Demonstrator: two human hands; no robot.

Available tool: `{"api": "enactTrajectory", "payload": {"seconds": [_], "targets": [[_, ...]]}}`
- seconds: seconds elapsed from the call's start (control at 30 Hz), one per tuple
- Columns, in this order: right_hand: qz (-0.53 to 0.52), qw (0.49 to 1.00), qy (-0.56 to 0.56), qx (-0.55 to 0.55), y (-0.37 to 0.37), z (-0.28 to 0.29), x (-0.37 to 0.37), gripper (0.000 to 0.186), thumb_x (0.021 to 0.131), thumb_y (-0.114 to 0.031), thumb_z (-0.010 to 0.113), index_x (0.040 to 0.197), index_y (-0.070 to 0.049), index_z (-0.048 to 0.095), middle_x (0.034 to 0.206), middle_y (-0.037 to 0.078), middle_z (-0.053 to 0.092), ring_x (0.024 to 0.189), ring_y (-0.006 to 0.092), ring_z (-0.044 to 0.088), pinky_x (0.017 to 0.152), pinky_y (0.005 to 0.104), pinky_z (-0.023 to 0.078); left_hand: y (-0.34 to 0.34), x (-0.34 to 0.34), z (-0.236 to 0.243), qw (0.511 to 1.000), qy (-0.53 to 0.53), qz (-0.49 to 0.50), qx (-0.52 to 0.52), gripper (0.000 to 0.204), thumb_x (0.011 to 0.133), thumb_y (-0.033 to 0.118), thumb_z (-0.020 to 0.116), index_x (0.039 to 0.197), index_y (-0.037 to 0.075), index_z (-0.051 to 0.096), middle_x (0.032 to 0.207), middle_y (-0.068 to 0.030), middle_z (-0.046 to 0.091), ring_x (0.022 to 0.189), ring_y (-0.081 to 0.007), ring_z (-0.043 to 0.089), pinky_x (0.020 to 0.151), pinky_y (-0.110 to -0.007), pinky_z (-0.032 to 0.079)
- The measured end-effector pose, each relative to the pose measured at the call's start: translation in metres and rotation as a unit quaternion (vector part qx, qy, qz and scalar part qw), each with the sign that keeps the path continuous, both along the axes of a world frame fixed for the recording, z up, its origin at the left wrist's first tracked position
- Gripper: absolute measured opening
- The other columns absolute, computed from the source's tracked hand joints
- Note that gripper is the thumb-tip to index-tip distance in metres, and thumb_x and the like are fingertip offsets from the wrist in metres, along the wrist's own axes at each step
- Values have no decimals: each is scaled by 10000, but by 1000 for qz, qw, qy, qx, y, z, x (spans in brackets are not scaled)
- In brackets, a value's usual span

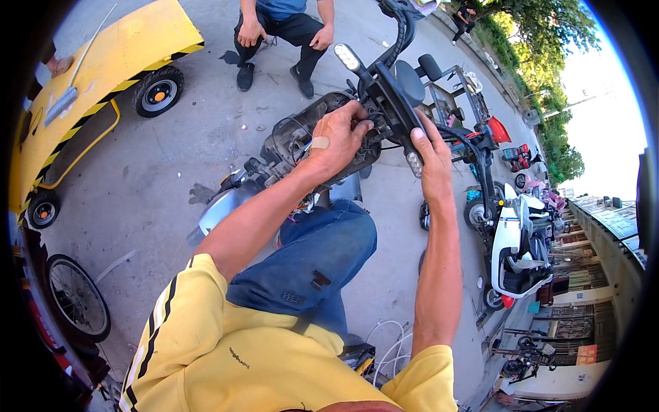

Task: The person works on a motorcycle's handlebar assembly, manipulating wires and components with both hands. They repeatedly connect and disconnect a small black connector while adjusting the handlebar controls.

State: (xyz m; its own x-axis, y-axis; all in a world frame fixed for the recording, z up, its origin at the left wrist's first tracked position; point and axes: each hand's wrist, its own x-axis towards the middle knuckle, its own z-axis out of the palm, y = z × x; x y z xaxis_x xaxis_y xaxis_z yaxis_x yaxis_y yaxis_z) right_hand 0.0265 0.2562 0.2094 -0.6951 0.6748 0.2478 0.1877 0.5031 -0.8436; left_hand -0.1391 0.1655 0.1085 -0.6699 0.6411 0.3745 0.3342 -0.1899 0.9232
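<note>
1. Right hand [432, 154] clamped on the black light panel [390, 99], near its lamp [414, 163];
2. Left hand [338, 137] beside it, fingertips nearly together; I can't tell what's pinched;
3. Panel's across the stripped scooter [285, 141]; probably light, stiff, scratchable; I'd hold edges, sparing lenses.

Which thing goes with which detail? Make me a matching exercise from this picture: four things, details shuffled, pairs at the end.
Things
1. Left hand
2. Right hand
3. Long-handled brush
4. Scooter

Details
A. Lies on a yellow platform
B. White, standing beyond the right forearm
C. Has a tan adhesive patch near the wrist
D. Holds one end of a long black part, beside a small clear lamp

Pairs: 1-C, 2-D, 3-A, 4-B
</note>
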Motion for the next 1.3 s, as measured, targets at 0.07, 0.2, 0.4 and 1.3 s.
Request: {"api": "enactTrajectory", "payload": {"seconds": [0.07,0.2,0.4,1.3], "targets": [[0,1000,-3,12,-3,0,0,628,1049,-361,634,1491,75,542,1429,180,622,1309,231,568,1145,353,406,-4,2,4,999,29,13,-5,186,948,151,749,1023,0,671,795,-160,710,738,-290,709,710,-412,538],[-3,1000,0,2,-1,-1,3,626,1046,-356,627,1495,71,539,1437,182,614,1314,231,566,1141,352,409,-8,5,7,995,89,38,2,186,955,186,722,999,7,692,802,-182,705,758,-374,703,698,-458,534],[-5,1000,-5,-1,-3,-1,1,634,1045,-371,614,1502,61,537,1434,173,616,1309,230,572,1127,349,421,-9,6,3,988,135,66,26,171,952,185,709,987,18,704,811,-196,708,801,-416,705,703,-487,537],[-153,939,307,27,-84,-88,52,587,1114,-429,515,1379,93,569,1240,200,689,1052,311,713,892,432,589,-37,35,-7,991,5,-100,92,329,892,140,816,1152,26,649,996,-55,698,901,-144,650,801,-329,525]]}}
